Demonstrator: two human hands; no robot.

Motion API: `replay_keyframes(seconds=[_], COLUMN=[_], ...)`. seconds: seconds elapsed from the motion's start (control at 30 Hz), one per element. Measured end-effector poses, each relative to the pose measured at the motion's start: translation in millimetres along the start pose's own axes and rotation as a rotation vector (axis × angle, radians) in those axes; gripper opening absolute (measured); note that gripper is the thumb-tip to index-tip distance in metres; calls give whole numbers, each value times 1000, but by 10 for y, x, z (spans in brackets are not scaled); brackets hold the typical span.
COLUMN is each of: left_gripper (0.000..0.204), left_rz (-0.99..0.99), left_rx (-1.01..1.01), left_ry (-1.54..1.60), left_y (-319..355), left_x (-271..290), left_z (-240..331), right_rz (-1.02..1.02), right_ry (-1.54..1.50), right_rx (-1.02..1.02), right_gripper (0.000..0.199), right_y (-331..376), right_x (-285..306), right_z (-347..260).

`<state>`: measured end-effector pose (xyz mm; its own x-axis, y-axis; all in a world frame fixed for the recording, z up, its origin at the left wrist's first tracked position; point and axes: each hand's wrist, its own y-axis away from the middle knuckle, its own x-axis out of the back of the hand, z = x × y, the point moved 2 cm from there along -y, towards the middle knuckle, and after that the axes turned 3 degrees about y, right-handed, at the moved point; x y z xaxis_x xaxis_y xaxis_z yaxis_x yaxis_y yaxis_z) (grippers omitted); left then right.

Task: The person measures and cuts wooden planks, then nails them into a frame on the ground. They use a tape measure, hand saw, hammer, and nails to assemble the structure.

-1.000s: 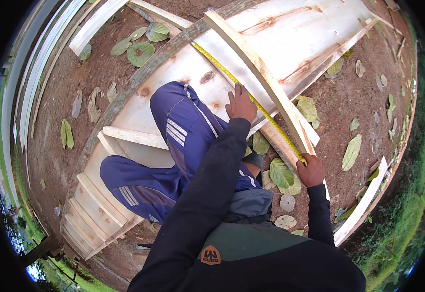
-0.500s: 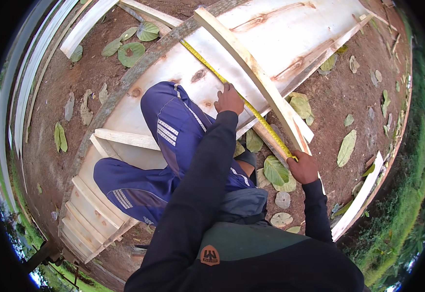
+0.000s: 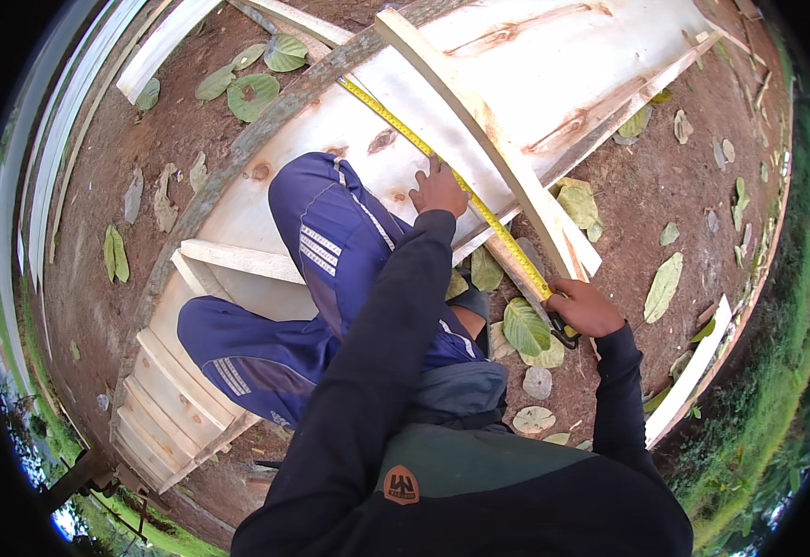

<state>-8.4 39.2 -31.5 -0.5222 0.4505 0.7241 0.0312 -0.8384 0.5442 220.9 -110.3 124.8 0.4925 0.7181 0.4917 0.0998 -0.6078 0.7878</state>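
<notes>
A yellow tape measure point(image 3: 498, 227) stretches diagonally across a pale wooden plank structure point(image 3: 359, 121), its far end at the bark-edged rim. Beside the blade, my left hand point(image 3: 440, 190) rests with thumb and index finger apart, the fingertip touching or almost touching the tape's edge. At the near right end, my right hand point(image 3: 588, 308) grips the tape, with the dark case point(image 3: 565, 331) partly showing beneath the fingers. A long curved wooden beam point(image 3: 465, 107) lies across the planks, just right of the tape, its lower end passing near my right hand.
My bent legs point(image 3: 312, 241) in blue trousers are over the structure, which has several crosspieces point(image 3: 182, 376) at lower left. Brown ground with fallen leaves point(image 3: 255, 97) surrounds it. Loose boards point(image 3: 693, 371) lie to the right and upper left; grass point(image 3: 767, 399) borders the right.
My right hand has shifted slightly right and down and turned, so the dark case now shows below it. The tape has moved a little with it; my left hand's fingers have spread.
</notes>
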Motion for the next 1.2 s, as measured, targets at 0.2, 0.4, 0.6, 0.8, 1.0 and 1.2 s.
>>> replay_keyframes(seconds=[0.2,0.4,0.6,0.8,1.0,1.2], left_gripper=[78,78,62,57,52,58], left_rz=[20,148,138,115,140,369], left_rx=[-11,-159,-272,-241,-234,-233], left_ry=[66,84,288,308,306,441], left_y=[-44,-137,-204,-184,-199,-295], left_x=[-35,-174,-237,-222,-227,-238], left_z=[-38,-105,-121,-113,-126,-286], right_rz=[-58,-12,29,-3,20,7], right_ry=[-63,-150,-204,-248,-305,-273], right_rx=[-37,-49,20,-13,65,63], right_gripper=[42,38,36,35,35,37], right_y=[9,39,-68,10,-58,-138], right_x=[10,-97,-347,-433,-445,-451], right_z=[131,235,352,293,280,241])
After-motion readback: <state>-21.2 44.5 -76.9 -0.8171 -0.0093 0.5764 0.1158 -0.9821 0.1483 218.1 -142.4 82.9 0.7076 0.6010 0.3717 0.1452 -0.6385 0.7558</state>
